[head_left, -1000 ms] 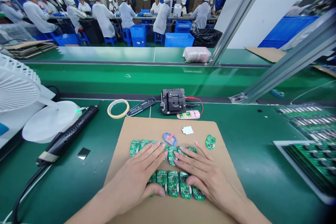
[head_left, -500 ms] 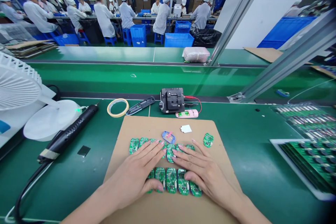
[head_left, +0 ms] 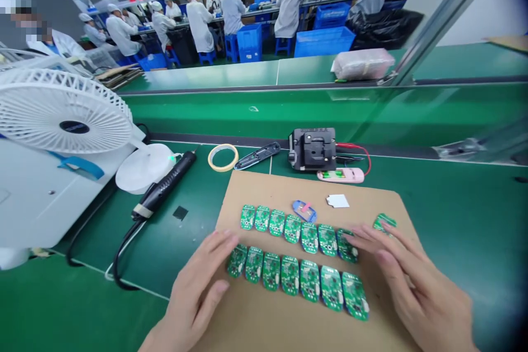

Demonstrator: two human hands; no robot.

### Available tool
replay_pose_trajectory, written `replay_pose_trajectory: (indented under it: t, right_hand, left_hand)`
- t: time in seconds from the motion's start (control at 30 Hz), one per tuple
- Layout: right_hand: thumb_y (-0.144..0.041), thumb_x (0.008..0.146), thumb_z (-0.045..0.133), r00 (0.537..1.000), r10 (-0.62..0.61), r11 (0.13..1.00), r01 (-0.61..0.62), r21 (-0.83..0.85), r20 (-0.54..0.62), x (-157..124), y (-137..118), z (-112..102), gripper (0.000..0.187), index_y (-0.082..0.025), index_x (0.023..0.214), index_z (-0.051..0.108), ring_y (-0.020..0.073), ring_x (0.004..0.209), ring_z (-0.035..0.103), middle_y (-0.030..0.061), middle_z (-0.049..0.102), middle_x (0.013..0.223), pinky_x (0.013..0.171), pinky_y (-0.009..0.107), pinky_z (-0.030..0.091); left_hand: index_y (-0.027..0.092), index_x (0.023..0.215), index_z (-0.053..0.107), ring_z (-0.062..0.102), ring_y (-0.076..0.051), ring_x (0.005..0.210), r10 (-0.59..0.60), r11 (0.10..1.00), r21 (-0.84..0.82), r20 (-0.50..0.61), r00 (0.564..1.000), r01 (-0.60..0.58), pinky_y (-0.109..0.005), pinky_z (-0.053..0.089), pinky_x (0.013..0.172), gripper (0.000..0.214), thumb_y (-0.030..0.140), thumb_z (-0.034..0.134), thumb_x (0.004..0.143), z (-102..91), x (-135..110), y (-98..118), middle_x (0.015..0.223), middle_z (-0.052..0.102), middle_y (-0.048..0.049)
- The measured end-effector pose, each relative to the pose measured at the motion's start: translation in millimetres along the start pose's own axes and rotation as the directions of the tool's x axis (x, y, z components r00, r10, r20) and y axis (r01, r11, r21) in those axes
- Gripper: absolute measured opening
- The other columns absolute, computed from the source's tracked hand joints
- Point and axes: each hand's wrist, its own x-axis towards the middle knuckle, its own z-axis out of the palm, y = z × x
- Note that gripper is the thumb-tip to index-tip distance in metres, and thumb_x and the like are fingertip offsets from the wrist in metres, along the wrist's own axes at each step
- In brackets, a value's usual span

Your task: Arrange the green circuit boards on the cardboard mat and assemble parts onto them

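Observation:
Two rows of small green circuit boards lie on a brown cardboard sheet (head_left: 264, 319). My left hand (head_left: 200, 286) is open at the left end of the rows, its fingertips close to the first circuit board (head_left: 237, 261) of the near row. At the other end my right hand (head_left: 412, 275) is open, fingers stretched out. Its fingertips reach the last circuit board (head_left: 347, 246) of the far row; whether they touch it I cannot tell. A separate circuit board (head_left: 384, 222) lies behind the right hand, partly covered. Beyond the rows are a blue plastic casing (head_left: 304, 210) and a white card piece (head_left: 337, 201).
Behind the cardboard lie a tape roll (head_left: 223, 158), a dark long tool (head_left: 258, 155), a black device (head_left: 312, 148) with a red wire, and a pink case (head_left: 340, 175) with batteries. At left are a black electric screwdriver (head_left: 165, 186) and a white fan (head_left: 70, 115). Co-workers sit beyond.
The view has swung left. My hands have moved apart from over the boards towards the two ends, uncovering both rows.

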Motion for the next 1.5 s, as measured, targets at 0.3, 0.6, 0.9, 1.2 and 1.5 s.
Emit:
replay_pose_trajectory:
  t: [0.3, 0.6, 0.9, 1.2, 1.5]
  right_hand:
    - [-0.031, 0.104, 0.035, 1.0, 0.015, 0.98, -0.017, -0.2, -0.011, 4, -7, 0, 0.037, -0.03, 0.14, 0.046, 0.0268, 0.115, 0.058, -0.0012, 0.07, 0.104, 0.093, 0.043, 0.053]
    - [-0.036, 0.104, 0.033, 0.999, 0.043, 0.968, -0.04, -0.247, 0.008, 1, -4, 2, 0.035, -0.027, 0.13, 0.054, 0.028, 0.116, 0.057, -0.0007, 0.069, 0.107, 0.081, 0.04, 0.057]
    - [-0.035, 0.105, 0.033, 0.999, 0.032, 0.978, -0.033, -0.207, -0.008, 3, -3, 4, 0.032, -0.026, 0.122, 0.058, 0.0274, 0.114, 0.059, -0.0033, 0.071, 0.101, 0.079, 0.038, 0.055]
    - [-0.029, 0.104, 0.038, 1.0, 0.025, 0.988, -0.026, -0.151, -0.004, 5, -4, 4, 0.028, -0.024, 0.122, 0.058, 0.0238, 0.117, 0.057, -0.0021, 0.07, 0.104, 0.101, 0.039, 0.048]
    - [-0.021, 0.102, 0.04, 1.0, 0.005, 0.997, -0.004, -0.081, 0.008, 10, -7, 1, 0.027, -0.024, 0.124, 0.056, 0.0205, 0.11, 0.062, -0.0018, 0.07, 0.105, 0.109, 0.04, 0.043]
  left_hand:
    - [0.027, 0.148, 0.026, 0.052, -0.015, 0.125, -0.107, 0.994, 0.037, 0.053, 0.993, 0.105, -0.028, 0.046, 0.104, 0.049, 0.026, 0.037, 0.099, 16.5, -24, 4, 0.13, 0.062, -0.0018]
    - [0.023, 0.141, 0.037, 0.053, -0.012, 0.123, -0.111, 0.992, 0.068, 0.029, 0.993, 0.108, -0.023, 0.045, 0.103, 0.041, 0.026, 0.037, 0.1, 14.5, -18, 8, 0.126, 0.064, -0.0015]
    - [0.011, 0.143, 0.032, 0.036, -0.018, 0.138, 0.014, 0.974, 0.226, 0.04, 0.999, -0.023, -0.035, 0.038, 0.112, 0.049, 0.032, 0.037, 0.099, 30.1, -9, 32, 0.14, 0.052, -0.0071]
    - [0.006, 0.14, 0.04, 0.044, -0.025, 0.132, 0.199, 0.864, 0.443, 0.138, 0.97, -0.24, -0.037, 0.049, 0.103, 0.065, 0.053, 0.032, 0.097, 52.4, -13, 38, 0.139, 0.053, -0.0097]
    - [0.006, 0.146, 0.027, 0.045, -0.025, 0.131, 0.258, 0.864, 0.412, 0.129, 0.958, -0.288, -0.038, 0.05, 0.098, 0.072, 0.057, 0.023, 0.096, 58.5, 14, 60, 0.138, 0.054, -0.0079]
